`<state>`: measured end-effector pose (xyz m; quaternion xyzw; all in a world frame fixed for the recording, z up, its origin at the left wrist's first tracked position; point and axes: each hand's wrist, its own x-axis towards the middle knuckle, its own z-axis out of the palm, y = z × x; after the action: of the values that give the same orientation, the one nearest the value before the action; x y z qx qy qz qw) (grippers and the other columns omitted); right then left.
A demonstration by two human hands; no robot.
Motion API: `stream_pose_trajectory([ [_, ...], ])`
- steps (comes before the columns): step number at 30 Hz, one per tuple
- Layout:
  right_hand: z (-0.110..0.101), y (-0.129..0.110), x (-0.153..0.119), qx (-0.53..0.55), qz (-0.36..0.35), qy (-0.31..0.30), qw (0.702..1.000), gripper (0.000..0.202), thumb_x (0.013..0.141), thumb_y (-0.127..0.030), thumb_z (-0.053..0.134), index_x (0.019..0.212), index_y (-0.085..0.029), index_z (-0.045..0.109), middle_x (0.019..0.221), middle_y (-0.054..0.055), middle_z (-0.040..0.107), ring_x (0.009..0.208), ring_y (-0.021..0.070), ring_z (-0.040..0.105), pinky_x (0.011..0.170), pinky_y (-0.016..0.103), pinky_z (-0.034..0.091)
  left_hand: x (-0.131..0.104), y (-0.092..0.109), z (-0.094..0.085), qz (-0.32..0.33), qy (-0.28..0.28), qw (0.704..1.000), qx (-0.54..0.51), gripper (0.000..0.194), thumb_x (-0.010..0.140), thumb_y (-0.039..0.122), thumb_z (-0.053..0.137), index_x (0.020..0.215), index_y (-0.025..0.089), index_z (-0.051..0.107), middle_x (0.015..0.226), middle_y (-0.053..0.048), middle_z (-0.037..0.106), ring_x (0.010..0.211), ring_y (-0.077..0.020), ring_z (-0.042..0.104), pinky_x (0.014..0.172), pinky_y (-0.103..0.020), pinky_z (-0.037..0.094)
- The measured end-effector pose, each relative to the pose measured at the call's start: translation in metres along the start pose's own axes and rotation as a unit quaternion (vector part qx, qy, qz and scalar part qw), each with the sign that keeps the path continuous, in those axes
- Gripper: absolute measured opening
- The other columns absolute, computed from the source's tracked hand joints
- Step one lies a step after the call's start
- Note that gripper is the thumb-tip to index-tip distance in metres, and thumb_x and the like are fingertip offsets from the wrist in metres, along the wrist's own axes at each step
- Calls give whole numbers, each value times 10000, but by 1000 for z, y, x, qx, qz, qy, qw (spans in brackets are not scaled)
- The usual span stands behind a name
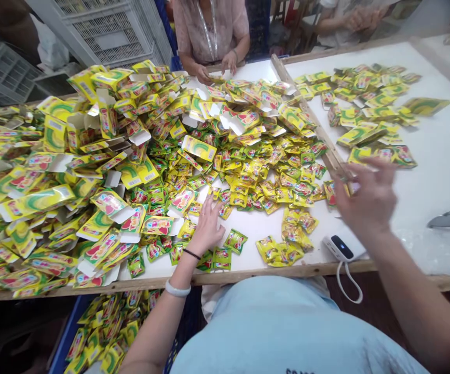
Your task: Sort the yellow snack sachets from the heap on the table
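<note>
My left hand (208, 224) reaches over the white table among small yellow and green packets (235, 240), its fingers slightly apart near the pile's front edge. What the fingertips touch is too small to tell. My right hand (368, 197) is raised over the wooden divider (326, 140), blurred, beside a yellow and red packet (330, 193); whether it holds anything is unclear. Printed yellow boxes (38, 202), many with open flaps, heap up at the left. A group of yellow packets (279, 252) lies at the front edge between my hands.
A white power bank (343, 246) with a cable rests by the front edge. Filled boxes (368, 98) lie beyond the divider. A blue crate (67, 332) holds boxes below. Across the table, a person's hands (203, 75) are at the pile. Sunglasses (448, 219) lie at right.
</note>
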<state>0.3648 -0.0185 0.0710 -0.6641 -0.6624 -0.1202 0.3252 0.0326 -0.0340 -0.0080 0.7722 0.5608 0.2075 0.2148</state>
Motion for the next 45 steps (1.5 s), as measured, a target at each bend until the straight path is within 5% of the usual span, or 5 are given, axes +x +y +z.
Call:
stream_pose_trajectory([
  [6,68,-106,-82,189,-88,-352,913,308,776,-422,648,922,-163,565,992,132,572,944,276,538,760,363,446,9,-20,19,1,59,998,-24,335,850,235,522,1182,245,568,1331,-87,495,1283,-247,385,1094,-478,266],
  [18,50,-101,-57,455,1,-442,773,196,861,-377,554,851,-182,567,602,-41,549,526,101,502,495,205,378,-23,27,1,-101,58,956,-271,298,918,397,391,861,168,573,617,27,527,525,-94,462,491,-195,364],
  [26,52,-113,-67,496,47,-398,770,477,828,-372,598,1238,-220,409,1026,67,582,768,153,588,523,233,479,-36,60,-1,-130,69,896,-419,242,884,372,485,881,157,596,717,-12,594,666,-127,558,655,-246,475],
  [36,51,-74,-79,105,-314,-452,828,286,817,25,434,979,-167,571,858,76,589,729,191,607,617,274,456,-47,-58,-116,-97,-16,945,311,567,693,4,489,1209,234,539,1320,-144,486,1376,-376,180,1052,-651,144],
  [45,35,-71,-62,407,-52,-379,829,137,912,-260,481,1018,-200,545,860,38,595,689,148,587,613,284,491,-34,-37,-108,-108,-95,984,102,208,761,212,537,964,180,506,972,-84,594,936,-236,576,852,-416,448],
])
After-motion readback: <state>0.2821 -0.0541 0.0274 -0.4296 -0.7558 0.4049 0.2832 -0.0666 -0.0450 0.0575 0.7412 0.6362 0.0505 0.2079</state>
